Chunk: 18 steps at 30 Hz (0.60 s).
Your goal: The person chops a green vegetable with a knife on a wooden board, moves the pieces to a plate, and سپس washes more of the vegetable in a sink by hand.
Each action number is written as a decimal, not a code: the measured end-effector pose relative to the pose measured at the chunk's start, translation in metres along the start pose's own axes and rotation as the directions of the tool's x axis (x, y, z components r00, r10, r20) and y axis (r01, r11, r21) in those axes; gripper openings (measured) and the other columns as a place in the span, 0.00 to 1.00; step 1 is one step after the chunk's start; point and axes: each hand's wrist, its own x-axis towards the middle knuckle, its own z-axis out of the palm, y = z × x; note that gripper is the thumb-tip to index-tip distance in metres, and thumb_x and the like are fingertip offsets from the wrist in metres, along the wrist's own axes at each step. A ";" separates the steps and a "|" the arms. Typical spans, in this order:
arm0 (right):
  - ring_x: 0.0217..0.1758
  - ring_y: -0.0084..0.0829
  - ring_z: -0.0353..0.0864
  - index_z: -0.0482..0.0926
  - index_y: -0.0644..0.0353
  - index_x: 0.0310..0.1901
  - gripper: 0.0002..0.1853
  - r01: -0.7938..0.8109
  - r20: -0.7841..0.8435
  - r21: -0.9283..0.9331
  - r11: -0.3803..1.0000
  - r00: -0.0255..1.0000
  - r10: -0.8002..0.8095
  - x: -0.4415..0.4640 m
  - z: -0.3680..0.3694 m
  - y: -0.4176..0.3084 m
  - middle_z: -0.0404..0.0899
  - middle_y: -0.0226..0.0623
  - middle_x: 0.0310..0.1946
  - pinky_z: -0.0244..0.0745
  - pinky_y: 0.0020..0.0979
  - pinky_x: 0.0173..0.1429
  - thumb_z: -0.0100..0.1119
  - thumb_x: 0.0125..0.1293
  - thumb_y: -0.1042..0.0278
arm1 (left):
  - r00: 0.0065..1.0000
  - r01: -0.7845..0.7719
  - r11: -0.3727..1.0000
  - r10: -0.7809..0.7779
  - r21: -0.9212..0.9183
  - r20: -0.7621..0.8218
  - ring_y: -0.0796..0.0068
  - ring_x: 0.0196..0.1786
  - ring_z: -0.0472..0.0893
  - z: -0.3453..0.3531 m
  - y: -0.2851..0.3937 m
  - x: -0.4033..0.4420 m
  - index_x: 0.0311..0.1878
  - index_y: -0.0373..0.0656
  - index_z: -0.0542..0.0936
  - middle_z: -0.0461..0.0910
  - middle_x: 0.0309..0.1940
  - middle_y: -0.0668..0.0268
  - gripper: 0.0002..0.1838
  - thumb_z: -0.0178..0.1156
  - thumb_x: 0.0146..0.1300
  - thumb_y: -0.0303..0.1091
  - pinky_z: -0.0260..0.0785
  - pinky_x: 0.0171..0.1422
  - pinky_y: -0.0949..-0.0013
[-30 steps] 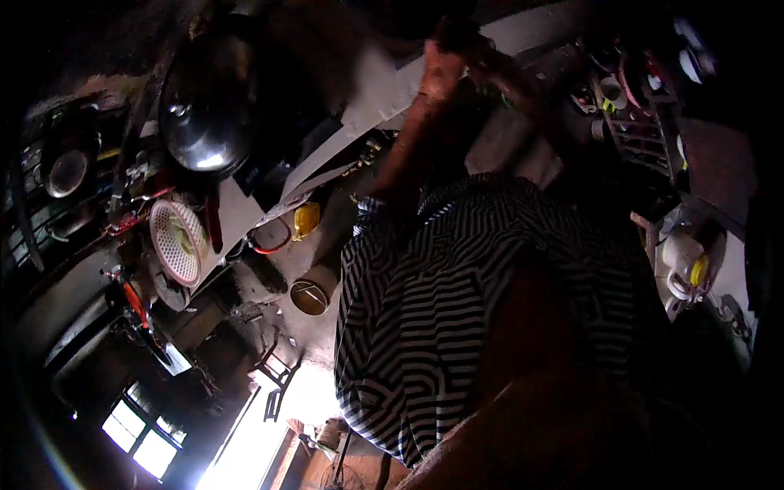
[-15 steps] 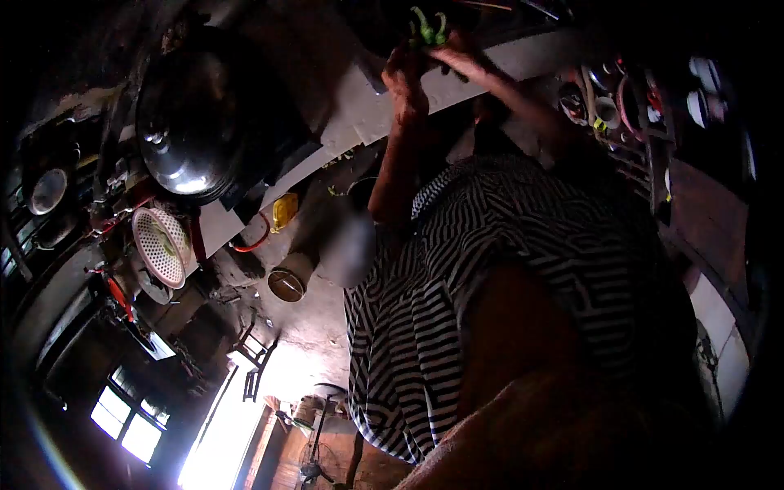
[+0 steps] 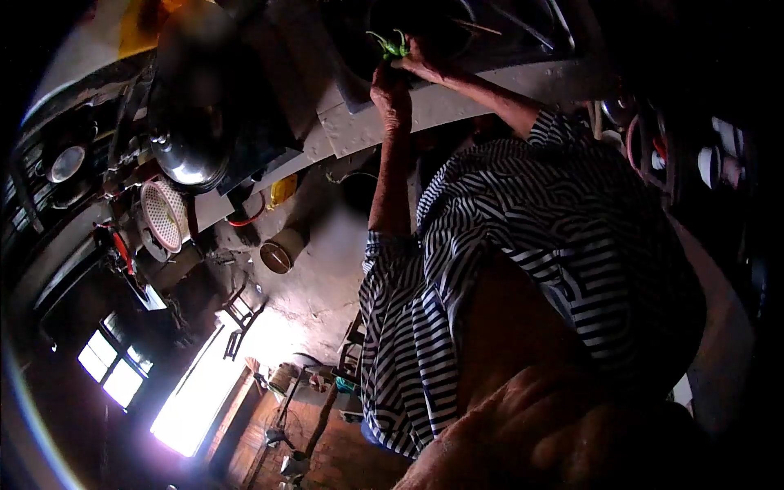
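The left hand (image 3: 390, 94) closes its fingers round slender, curved green peppers (image 3: 392, 46), seemingly to bunch them; the right hand (image 3: 416, 61) touches them, its grip too dark to tell. A dark round pan (image 3: 437, 23) lies just beyond; farther off, a pinkish perforated round basket (image 3: 162, 214) sits apparently out of the way

Green peppers (image 3: 395, 46) show a smooth, waxy sheen at the fingers (image 3: 415, 55), above a pale counter edge (image 3: 351, 135) with a matt, slightly uneven face. Left of the fingers, a rounded lid (image 3: 189, 167) gleams in polished metal; farther off, a perforated basket (image 3: 160, 214) looks like light plastic. Below them, the striped shirt (image 3: 523, 220) is soft, creased cloth, without gloss.
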 end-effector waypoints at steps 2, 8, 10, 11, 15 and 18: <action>0.42 0.38 0.81 0.75 0.62 0.54 0.31 0.006 -0.059 -0.183 0.983 0.998 -0.017 0.002 -0.003 0.007 0.82 0.42 0.40 0.75 0.36 0.47 0.74 0.51 0.55 | 0.992 0.060 0.986 -0.076 0.157 0.101 0.74 0.36 0.78 -0.002 -0.006 0.006 0.45 0.36 0.78 0.81 0.33 0.63 0.09 0.53 0.64 0.25 0.71 0.42 0.67; 0.44 0.40 0.82 0.74 0.60 0.57 0.33 0.045 -0.098 -0.184 0.982 0.993 -0.064 0.014 -0.007 0.004 0.82 0.44 0.42 0.76 0.37 0.47 0.74 0.52 0.52 | 0.995 -0.068 0.909 0.029 0.411 0.100 0.61 0.34 0.81 0.009 -0.003 0.024 0.38 0.37 0.79 0.82 0.32 0.57 0.06 0.57 0.59 0.27 0.72 0.39 0.64; 0.42 0.43 0.82 0.75 0.59 0.55 0.28 0.122 -0.151 -0.195 0.973 0.977 -0.153 0.025 -0.002 0.027 0.82 0.46 0.40 0.76 0.38 0.45 0.70 0.54 0.58 | 0.991 -0.041 0.951 0.000 0.305 0.134 0.59 0.35 0.81 0.013 0.007 0.028 0.38 0.38 0.79 0.81 0.32 0.56 0.07 0.58 0.58 0.29 0.73 0.40 0.63; 0.39 0.47 0.83 0.76 0.59 0.54 0.23 0.189 -0.214 -0.219 0.957 0.948 -0.236 0.029 0.000 0.040 0.83 0.48 0.37 0.77 0.40 0.43 0.66 0.57 0.64 | 0.985 -0.004 0.980 -0.031 0.198 0.171 0.58 0.35 0.82 0.015 0.012 0.029 0.38 0.38 0.79 0.81 0.32 0.55 0.07 0.59 0.57 0.30 0.73 0.40 0.63; 0.46 0.36 0.82 0.79 0.62 0.49 0.29 -0.042 -0.206 -0.247 0.968 0.979 -0.010 0.057 -0.017 0.117 0.82 0.45 0.45 0.76 0.36 0.46 0.73 0.52 0.49 | 0.834 -0.547 0.716 0.419 0.434 0.359 0.49 0.39 0.82 0.016 -0.041 0.059 0.38 0.40 0.81 0.82 0.35 0.51 0.11 0.63 0.55 0.35 0.75 0.43 0.55; 0.46 0.36 0.82 0.79 0.62 0.50 0.29 -0.062 -0.217 -0.188 0.980 0.976 0.020 0.050 -0.030 0.108 0.82 0.45 0.45 0.75 0.36 0.47 0.72 0.53 0.50 | 0.879 -0.475 0.714 0.351 0.514 0.324 0.48 0.39 0.82 0.024 -0.016 0.059 0.37 0.41 0.81 0.82 0.36 0.52 0.12 0.64 0.55 0.38 0.74 0.43 0.52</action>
